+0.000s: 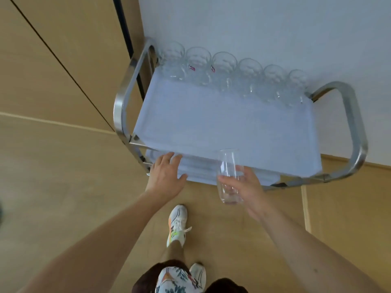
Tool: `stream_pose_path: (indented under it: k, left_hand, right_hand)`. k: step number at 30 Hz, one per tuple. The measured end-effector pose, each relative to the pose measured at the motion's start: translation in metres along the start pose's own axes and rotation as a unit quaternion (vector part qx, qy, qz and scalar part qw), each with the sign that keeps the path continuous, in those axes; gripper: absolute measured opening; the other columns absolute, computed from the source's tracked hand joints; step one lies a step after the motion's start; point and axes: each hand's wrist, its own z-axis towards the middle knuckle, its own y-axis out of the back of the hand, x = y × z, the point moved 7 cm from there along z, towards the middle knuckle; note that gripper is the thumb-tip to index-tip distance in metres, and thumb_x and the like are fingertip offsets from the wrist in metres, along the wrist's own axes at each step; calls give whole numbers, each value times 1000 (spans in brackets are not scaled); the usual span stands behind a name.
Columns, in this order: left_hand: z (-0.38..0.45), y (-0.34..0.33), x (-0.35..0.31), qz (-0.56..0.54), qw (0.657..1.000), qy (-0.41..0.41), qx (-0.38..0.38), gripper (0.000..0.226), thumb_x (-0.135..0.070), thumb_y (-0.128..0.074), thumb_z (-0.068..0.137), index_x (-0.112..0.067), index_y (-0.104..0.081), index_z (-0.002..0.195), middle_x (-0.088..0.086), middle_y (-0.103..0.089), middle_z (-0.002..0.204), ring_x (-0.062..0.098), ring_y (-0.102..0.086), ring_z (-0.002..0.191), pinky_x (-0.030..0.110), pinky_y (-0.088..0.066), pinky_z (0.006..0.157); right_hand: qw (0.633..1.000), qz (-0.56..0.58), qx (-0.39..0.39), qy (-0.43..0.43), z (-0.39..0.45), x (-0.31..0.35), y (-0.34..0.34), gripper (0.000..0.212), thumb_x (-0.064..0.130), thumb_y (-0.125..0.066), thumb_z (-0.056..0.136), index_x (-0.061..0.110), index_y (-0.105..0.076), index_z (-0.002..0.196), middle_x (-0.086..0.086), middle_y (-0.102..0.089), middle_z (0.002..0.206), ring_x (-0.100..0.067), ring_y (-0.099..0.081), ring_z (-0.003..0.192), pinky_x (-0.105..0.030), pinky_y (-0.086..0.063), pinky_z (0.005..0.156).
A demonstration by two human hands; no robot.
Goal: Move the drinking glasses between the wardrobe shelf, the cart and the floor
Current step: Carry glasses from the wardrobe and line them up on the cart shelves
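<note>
- Shoes (177,224) & patterned shorts (175,279) at bottom of head view – person stands on wood floor (63,197), facing cart (347,132).
- Right hand (245,190) grips a clear drinking glass (228,176) around its lower half, fingers wrapped, mouth up & tilted toward cart. Glass is in the air, just over cart's near edge, touching no surface. Grip low on the body prob. keeps rim clean & leaves base free to set down.
- Left hand (167,174) is released: fingers straight, spread, holding nothing. It sits at cart's near-left corner, by lower tier; contact w/ cart can't be told. Likely there to steady the cart or for balance.
- Top tier covered w/ pale blue cloth (222,127), prob. to cushion glass & stop sliding. Mid area of cloth bare.
- Far edge: row of six glasses (224,70), packed side by side against white wall (254,24), two w/ small pink labels. Row at the back leaves front space free for more.
- Chrome handles loop at both ends. Wardrobe panels (53,60) far left; no shelf in view.
- Judgement: glass prob. going onto or coming off top tier; can't tell which.
</note>
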Motion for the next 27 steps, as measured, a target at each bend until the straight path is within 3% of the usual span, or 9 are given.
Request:
stream_pose_path:
  k: [6,13,23,27]
  left_hand:
    - [-54,-20,2,42,999,12,7,65,-37,-65,93,-19,-42,150,11,-36,158,32,-29,145,49,-32,116]
    - [-77,-55,3,68,998,6,3,64,-38,-67,93,-19,-45,149,8,-39,156,31,-34,141,47,-34,114]
    - [-23,-129,22,74,996,-40,-5,64,-34,-71,91,-16,-48,148,10,-44,152,33,-38,140,51,-37,113]
    - [9,-170,33,90,993,-72,-21,64,-38,-69,92,-17,-46,148,11,-43,153,33,-36,142,52,-35,115]
  right_hand:
    - [999,23,20,16,-21,-54,8,80,32,-98,58,32,-51,124,-6,-67,116,-13,-75,76,-32,-57,55]
    - [998,23,46,35,-10,-107,9,85,29,-96,63,31,-49,134,7,-65,118,0,-71,82,-29,-59,56]
    - [998,43,26,37,64,-163,19,87,28,-96,63,30,-48,135,-2,-64,116,-18,-72,93,-47,-63,62]
    - [997,47,10,60,113,-187,17,86,32,-97,60,31,-50,132,-6,-62,123,-19,-73,94,-41,-62,59]
